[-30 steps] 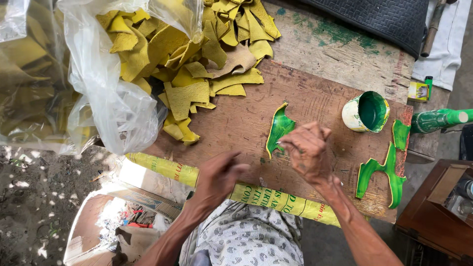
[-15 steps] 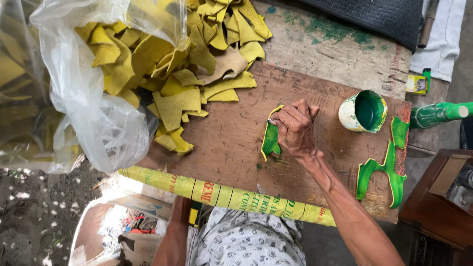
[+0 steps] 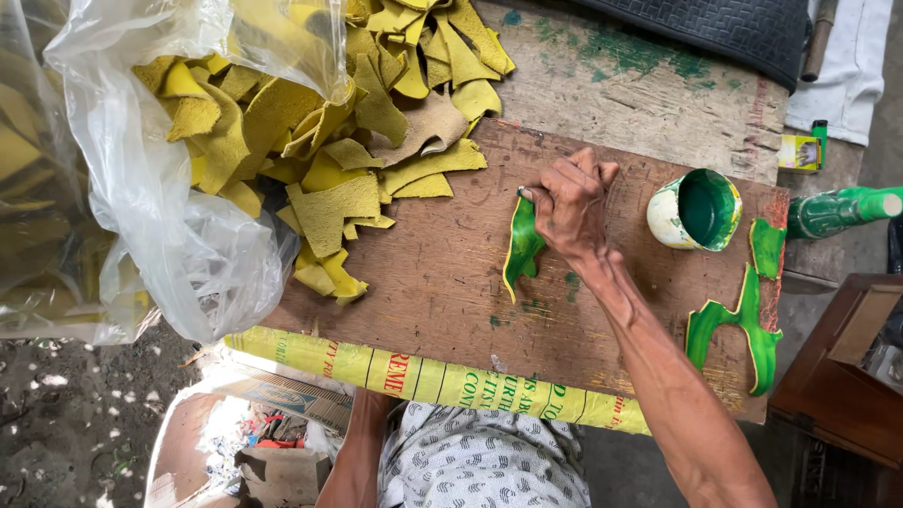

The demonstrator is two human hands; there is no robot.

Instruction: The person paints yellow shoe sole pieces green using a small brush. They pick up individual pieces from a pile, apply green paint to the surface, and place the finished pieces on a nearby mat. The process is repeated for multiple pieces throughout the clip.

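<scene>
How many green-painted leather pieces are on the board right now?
3: one under the right hand, the held piece; a small piece beside the paint cup; a long forked piece at the board's right edge. Others may be hidden.

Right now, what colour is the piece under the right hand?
Green, with yellow edges: the painted piece under the right hand, in the head view.

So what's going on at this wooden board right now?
A person's right hand presses on a green-coated leather piece lying on the wooden board. A cup of green paint stands just to its right, with two more green pieces beyond. A heap of yellow leather cut-outs spills from a clear plastic bag. The left hand is out of view.
</scene>
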